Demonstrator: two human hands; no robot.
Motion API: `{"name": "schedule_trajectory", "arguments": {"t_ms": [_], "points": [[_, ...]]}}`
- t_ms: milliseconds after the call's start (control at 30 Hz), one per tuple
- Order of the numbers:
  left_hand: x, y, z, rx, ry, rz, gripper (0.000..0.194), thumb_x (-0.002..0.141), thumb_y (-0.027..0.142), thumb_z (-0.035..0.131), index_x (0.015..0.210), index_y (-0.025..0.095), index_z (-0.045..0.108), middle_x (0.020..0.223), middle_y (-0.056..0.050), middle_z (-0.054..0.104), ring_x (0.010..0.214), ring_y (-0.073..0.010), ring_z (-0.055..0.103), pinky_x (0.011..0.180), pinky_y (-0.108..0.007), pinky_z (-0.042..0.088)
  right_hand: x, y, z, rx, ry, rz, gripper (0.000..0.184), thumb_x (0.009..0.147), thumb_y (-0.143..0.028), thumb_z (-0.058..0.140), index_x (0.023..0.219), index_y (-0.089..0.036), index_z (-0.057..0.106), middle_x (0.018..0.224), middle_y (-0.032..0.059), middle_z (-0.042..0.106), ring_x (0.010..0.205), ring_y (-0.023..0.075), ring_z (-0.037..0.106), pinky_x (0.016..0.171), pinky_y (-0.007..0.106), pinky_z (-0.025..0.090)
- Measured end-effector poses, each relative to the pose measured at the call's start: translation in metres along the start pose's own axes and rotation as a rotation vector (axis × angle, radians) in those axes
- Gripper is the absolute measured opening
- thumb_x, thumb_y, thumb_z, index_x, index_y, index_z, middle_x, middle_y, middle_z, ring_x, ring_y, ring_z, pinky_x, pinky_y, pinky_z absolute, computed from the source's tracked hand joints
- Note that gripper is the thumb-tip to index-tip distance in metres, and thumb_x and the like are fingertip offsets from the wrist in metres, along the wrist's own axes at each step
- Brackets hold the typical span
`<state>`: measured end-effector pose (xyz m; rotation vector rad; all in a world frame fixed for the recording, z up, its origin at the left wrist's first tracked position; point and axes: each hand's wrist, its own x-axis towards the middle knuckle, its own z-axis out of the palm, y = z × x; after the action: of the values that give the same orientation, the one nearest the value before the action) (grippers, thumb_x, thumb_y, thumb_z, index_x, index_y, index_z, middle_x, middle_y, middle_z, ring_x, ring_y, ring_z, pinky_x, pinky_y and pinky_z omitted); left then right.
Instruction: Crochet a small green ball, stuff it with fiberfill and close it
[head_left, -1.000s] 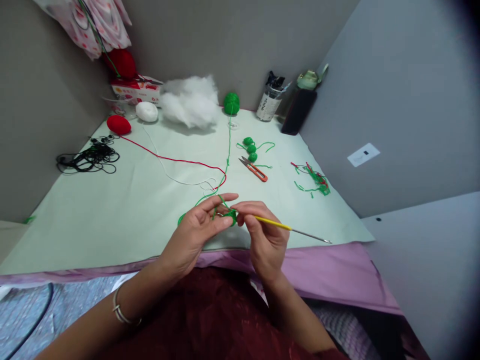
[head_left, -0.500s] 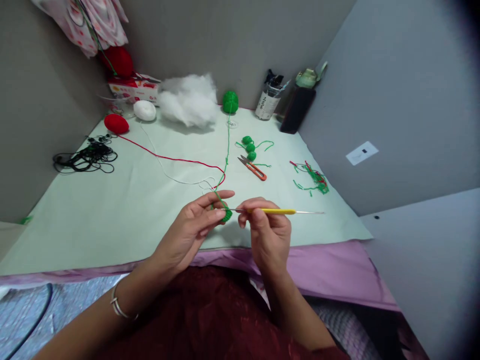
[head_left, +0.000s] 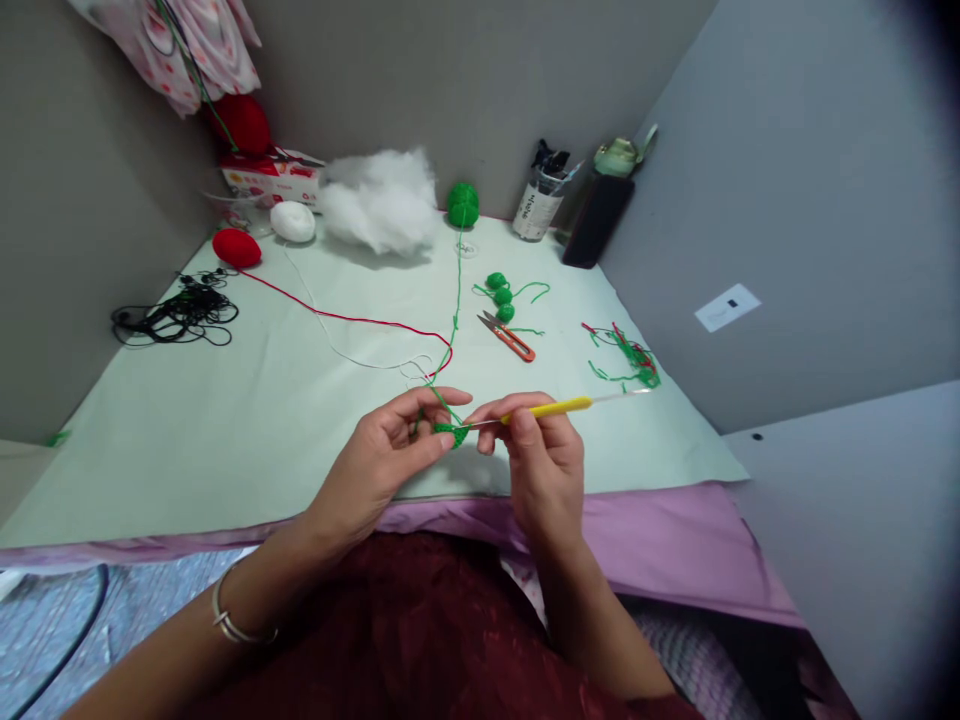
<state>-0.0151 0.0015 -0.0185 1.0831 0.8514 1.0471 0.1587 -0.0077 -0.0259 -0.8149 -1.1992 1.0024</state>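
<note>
My left hand [head_left: 386,455] pinches a small green crochet piece [head_left: 452,433] between thumb and fingers, with green yarn [head_left: 456,300] running over my forefinger up to a green yarn ball [head_left: 463,205] at the back. My right hand [head_left: 536,450] grips a yellow-handled crochet hook [head_left: 559,407], whose tip sits in the green piece and whose far end points right and slightly up. Both hands hover over the near edge of the pale green table [head_left: 225,420].
Orange snips [head_left: 510,338] and three small green crocheted balls [head_left: 501,297] lie mid-table. Yarn scraps [head_left: 630,360] lie right. White stuffing [head_left: 382,205], white ball [head_left: 292,221], red ball [head_left: 236,247], black cables [head_left: 176,315], a jar [head_left: 538,205] and a dark bottle [head_left: 600,215] ring the back.
The hook's far end swung from pointing down-right to level, then slightly upward. My hands stayed together over the table's near edge, working the green piece.
</note>
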Motion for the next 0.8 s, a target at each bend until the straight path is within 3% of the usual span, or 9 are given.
{"name": "schedule_trajectory", "arguments": {"t_ms": [167, 233, 300, 400, 500, 567, 700, 800], "points": [[-0.002, 0.003, 0.009, 0.001, 0.131, 0.028, 0.031, 0.085, 0.025, 0.084, 0.115, 0.030, 0.081, 0.085, 0.003, 0.060, 0.074, -0.0097, 0.049, 0.070, -0.020, 0.040, -0.012, -0.001, 0.001, -0.615, -0.103, -0.475, 0.024, 0.102, -0.014, 0.058, 0.119, -0.025, 0.072, 0.104, 0.0063, 0.078, 0.089, 0.0181, 0.074, 0.078, 0.033, 0.062], [-0.002, 0.004, 0.012, -0.162, 0.116, -0.044, 0.036, 0.083, 0.028, 0.087, 0.118, 0.028, 0.080, 0.082, 0.003, 0.060, 0.070, -0.0082, 0.048, 0.071, -0.018, 0.043, -0.015, 0.002, 0.001, -0.824, -0.096, -0.637, 0.032, 0.098, -0.012, 0.064, 0.125, -0.028, 0.071, 0.111, 0.0082, 0.078, 0.099, 0.0218, 0.075, 0.080, 0.036, 0.064], [0.000, 0.006, 0.013, -0.346, 0.037, -0.187, 0.039, 0.082, 0.031, 0.087, 0.120, 0.024, 0.079, 0.072, 0.006, 0.055, 0.058, -0.0050, 0.040, 0.069, -0.018, 0.046, -0.016, 0.005, 0.000, -0.882, -0.053, -0.701, 0.038, 0.096, -0.012, 0.067, 0.129, -0.030, 0.072, 0.115, 0.0086, 0.078, 0.102, 0.0232, 0.075, 0.080, 0.037, 0.065], [0.003, 0.009, 0.009, -0.489, -0.015, -0.303, 0.038, 0.083, 0.025, 0.086, 0.120, 0.019, 0.080, 0.064, 0.010, 0.045, 0.050, -0.0021, 0.026, 0.076, -0.020, 0.052, -0.013, 0.006, 0.000, -0.639, 0.007, -0.572, 0.032, 0.099, -0.012, 0.062, 0.123, -0.029, 0.074, 0.107, 0.0070, 0.078, 0.094, 0.0210, 0.074, 0.078, 0.037, 0.064], [0.003, 0.010, 0.006, -0.485, 0.024, -0.240, 0.041, 0.081, 0.018, 0.085, 0.122, 0.022, 0.079, 0.076, 0.005, 0.058, 0.062, -0.0050, 0.048, 0.083, -0.021, 0.053, -0.007, 0.003, 0.002, -0.270, 0.071, -0.310, 0.022, 0.103, -0.017, 0.058, 0.106, -0.027, 0.077, 0.092, 0.0034, 0.076, 0.075, 0.0159, 0.069, 0.067, 0.032, 0.059], [0.001, 0.008, 0.007, -0.441, 0.016, -0.198, 0.045, 0.080, 0.018, 0.086, 0.124, 0.024, 0.079, 0.088, 0.001, 0.066, 0.080, -0.0097, 0.059, 0.084, -0.021, 0.051, -0.003, 0.002, 0.006, -0.148, 0.058, -0.211, 0.019, 0.103, -0.022, 0.060, 0.100, -0.026, 0.078, 0.091, 0.0033, 0.076, 0.073, 0.0153, 0.068, 0.065, 0.031, 0.057], [-0.001, 0.002, 0.015, -0.284, 0.051, -0.101, 0.043, 0.082, 0.023, 0.087, 0.124, 0.027, 0.079, 0.092, 0.001, 0.067, 0.088, -0.0110, 0.058, 0.087, -0.020, 0.047, -0.002, 0.003, 0.010, -0.236, 0.033, -0.210, 0.017, 0.101, -0.021, 0.063, 0.102, -0.026, 0.079, 0.093, 0.0035, 0.079, 0.082, 0.0171, 0.071, 0.071, 0.032, 0.059], [0.000, 0.000, 0.019, -0.241, 0.110, -0.041, 0.049, 0.081, 0.025, 0.089, 0.128, 0.029, 0.077, 0.090, 0.002, 0.066, 0.084, -0.0104, 0.057, 0.084, -0.020, 0.047, -0.010, 0.006, 0.008, -0.467, 0.018, -0.359, 0.023, 0.100, -0.015, 0.063, 0.113, -0.029, 0.078, 0.099, 0.0040, 0.078, 0.088, 0.0181, 0.073, 0.076, 0.034, 0.061]]}}
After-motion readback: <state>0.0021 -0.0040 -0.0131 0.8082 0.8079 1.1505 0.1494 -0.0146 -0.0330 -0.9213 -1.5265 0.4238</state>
